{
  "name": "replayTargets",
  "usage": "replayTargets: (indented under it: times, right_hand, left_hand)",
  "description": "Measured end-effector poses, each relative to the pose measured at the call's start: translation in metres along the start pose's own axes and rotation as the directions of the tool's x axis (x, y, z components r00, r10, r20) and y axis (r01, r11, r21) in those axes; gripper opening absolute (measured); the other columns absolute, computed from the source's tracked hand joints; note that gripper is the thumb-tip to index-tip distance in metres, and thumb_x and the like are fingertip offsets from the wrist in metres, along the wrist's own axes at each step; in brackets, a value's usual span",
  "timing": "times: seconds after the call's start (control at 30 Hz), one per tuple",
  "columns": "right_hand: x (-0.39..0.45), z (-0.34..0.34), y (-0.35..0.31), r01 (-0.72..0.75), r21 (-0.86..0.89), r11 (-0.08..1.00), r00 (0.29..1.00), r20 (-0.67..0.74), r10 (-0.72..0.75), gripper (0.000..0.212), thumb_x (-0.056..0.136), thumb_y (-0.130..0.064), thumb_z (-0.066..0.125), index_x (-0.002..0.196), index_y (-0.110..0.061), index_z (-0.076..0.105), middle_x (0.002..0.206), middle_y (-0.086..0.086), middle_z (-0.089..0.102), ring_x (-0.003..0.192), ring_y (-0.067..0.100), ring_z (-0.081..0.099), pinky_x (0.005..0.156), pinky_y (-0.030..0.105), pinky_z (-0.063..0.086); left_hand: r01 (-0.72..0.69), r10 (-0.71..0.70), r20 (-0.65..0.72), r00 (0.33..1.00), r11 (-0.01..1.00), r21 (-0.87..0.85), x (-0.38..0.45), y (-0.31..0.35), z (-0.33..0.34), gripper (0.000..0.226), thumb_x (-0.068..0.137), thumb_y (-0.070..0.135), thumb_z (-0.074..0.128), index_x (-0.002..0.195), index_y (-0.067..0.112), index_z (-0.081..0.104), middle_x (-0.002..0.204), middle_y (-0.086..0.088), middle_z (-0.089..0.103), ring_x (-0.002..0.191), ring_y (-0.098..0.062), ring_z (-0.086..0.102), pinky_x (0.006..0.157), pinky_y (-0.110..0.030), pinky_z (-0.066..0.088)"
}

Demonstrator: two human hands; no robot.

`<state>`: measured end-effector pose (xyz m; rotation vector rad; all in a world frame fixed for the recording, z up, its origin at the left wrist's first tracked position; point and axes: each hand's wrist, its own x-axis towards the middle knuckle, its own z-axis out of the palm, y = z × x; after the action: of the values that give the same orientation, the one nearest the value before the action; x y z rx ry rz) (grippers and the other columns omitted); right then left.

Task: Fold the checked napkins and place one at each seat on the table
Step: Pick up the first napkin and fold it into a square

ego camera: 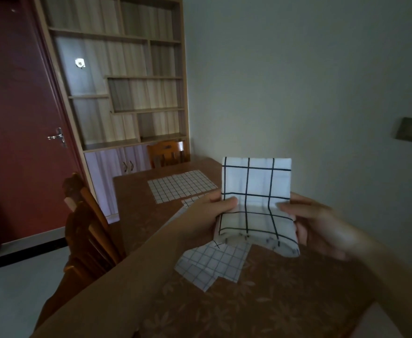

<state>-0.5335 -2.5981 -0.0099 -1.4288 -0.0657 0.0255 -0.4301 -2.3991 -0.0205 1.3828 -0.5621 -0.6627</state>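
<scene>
Held napkin: folded napkin (257, 203), white with wide dark checks, raised above the worktop between both hands; upper half stands upright, lower half bends toward the viewer, layered edges showing at the bottom
Left hand: left hand (207, 215) grips the napkin's left edge, thumb on the front face, fingers curled behind
Right hand: right hand (321, 228) grips the napkin's right edge, thumb on the front, fingers behind; partly blurred
Loose napkins: small-check napkin (212, 264) lies flat on the worktop directly below the hands, its near edge stepped; another layer seems to lie under it, cannot tell how many
Far napkin: spread napkin (181, 186), small checks, lies flat on the worktop beyond the left hand, well apart from the held one
Worktop: worktop (261, 301) brown with a pale flower pattern, under and ahead of both hands
Chairs: near chair (88, 230) wooden, left of the left forearm, at the worktop's left side; far chair (167, 153) at the far end, beyond the spread napkin
Shelving: shelf unit (127, 76) against the wall past the far chair
Door: red door (17, 118) far left of the left hand, metal handle
</scene>
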Motion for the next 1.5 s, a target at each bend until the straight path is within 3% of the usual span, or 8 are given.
replayTargets:
  times: [0.13, 0.37, 0.67, 0.83, 0.93, 1.13, 1.37, 1.5]
  right_hand:
    - [-0.001, -0.011, 0.0, 0.042, -0.023, 0.999, 0.999, 0.013, -0.041, 0.04, 0.047, -0.03, 0.088, 0.078, -0.009, 0.074, 0.081, 0.019, 0.07, 0.065, 0.028, 0.069, 0.051, 0.03, 0.056]
    - [0.005, -0.019, -0.003, 0.16, -0.266, 0.951, 0.978, -0.085, -0.188, 0.038, 0.096, 0.012, 0.03, 0.066, 0.001, 0.05, 0.041, -0.003, 0.054, 0.034, 0.001, 0.05, 0.036, 0.01, 0.039]
    - [0.001, -0.037, -0.005, 0.183, -0.544, 0.819, 0.981, 0.054, -0.184, 0.043, 0.091, 0.015, 0.043, 0.068, -0.013, 0.067, 0.071, -0.006, 0.063, 0.069, 0.006, 0.06, 0.062, 0.017, 0.051]
    - [-0.003, -0.035, -0.007, 0.233, -0.643, 0.73, 0.959, 0.025, -0.284, 0.011, 0.086, -0.033, 0.06, 0.091, -0.027, 0.067, 0.099, -0.002, 0.069, 0.097, 0.013, 0.065, 0.082, 0.028, 0.05]
    - [0.003, -0.017, -0.006, 0.194, -0.826, 0.53, 0.952, 0.028, -0.306, 0.042, 0.086, -0.06, 0.049, 0.078, -0.023, 0.068, 0.072, -0.008, 0.066, 0.066, -0.002, 0.06, 0.062, 0.014, 0.042]
    - [0.003, -0.024, 0.004, 0.286, -0.881, 0.376, 0.892, 0.101, -0.44, 0.051, 0.092, -0.039, 0.057, 0.056, -0.005, 0.044, 0.047, -0.006, 0.032, 0.042, 0.007, 0.032, 0.044, 0.015, 0.025]
    - [-0.019, -0.047, 0.008, 0.084, -0.709, 0.701, 0.968, -0.11, -0.227, 0.059, 0.083, -0.067, 0.054, 0.078, -0.012, 0.073, 0.064, 0.003, 0.071, 0.059, 0.011, 0.068, 0.058, 0.023, 0.05]
    - [-0.028, -0.068, 0.02, -0.045, -0.503, 0.863, 0.972, -0.223, -0.079, 0.024, 0.077, -0.036, 0.07, 0.075, -0.012, 0.071, 0.046, -0.001, 0.062, 0.043, 0.009, 0.06, 0.049, 0.021, 0.05]
  left_hand:
    - [-0.004, 0.032, 0.135, 0.99, 0.979, -0.205, 0.0, 0.004, -0.002, 0.022, 0.089, 0.005, 0.053, 0.099, 0.008, 0.073, 0.095, -0.014, 0.072, 0.081, -0.026, 0.071, 0.063, -0.033, 0.059]
    - [0.135, -0.132, 0.036, 0.991, 0.989, -0.064, -0.001, 0.007, 0.007, 0.043, 0.098, 0.049, 0.04, 0.106, 0.019, 0.071, 0.093, -0.009, 0.074, 0.072, -0.021, 0.071, 0.056, -0.029, 0.056]
    - [0.095, -0.088, -0.036, 0.995, 0.953, 0.288, 0.004, 0.002, 0.01, 0.027, 0.098, 0.03, 0.054, 0.113, 0.008, 0.062, 0.079, -0.001, 0.068, 0.056, -0.01, 0.059, 0.052, -0.021, 0.049]
    - [-0.013, -0.026, 0.063, 0.998, 0.836, 0.549, -0.002, 0.004, 0.014, 0.027, 0.101, 0.031, 0.047, 0.108, 0.01, 0.061, 0.082, -0.002, 0.067, 0.059, -0.008, 0.059, 0.054, -0.02, 0.048]
    - [-0.055, -0.067, 0.166, 0.984, 0.769, 0.637, -0.002, 0.004, 0.027, 0.025, 0.101, 0.032, 0.046, 0.107, 0.013, 0.06, 0.087, -0.003, 0.069, 0.061, -0.009, 0.061, 0.058, -0.022, 0.049]
    - [-0.028, -0.135, 0.204, 0.97, 0.767, 0.641, 0.002, 0.0, 0.032, 0.024, 0.098, 0.035, 0.051, 0.102, 0.014, 0.063, 0.089, -0.009, 0.07, 0.06, -0.011, 0.062, 0.062, -0.024, 0.054]
    - [-0.093, 0.001, 0.138, 0.99, 0.745, 0.66, 0.01, -0.012, 0.04, 0.026, 0.099, 0.03, 0.051, 0.096, 0.006, 0.062, 0.068, 0.005, 0.063, 0.058, -0.007, 0.057, 0.061, -0.021, 0.049]
    - [-0.086, 0.085, 0.03, 0.996, 0.793, 0.604, 0.016, -0.027, 0.043, 0.025, 0.098, 0.027, 0.054, 0.089, 0.005, 0.064, 0.063, 0.002, 0.061, 0.054, -0.008, 0.054, 0.057, -0.021, 0.048]
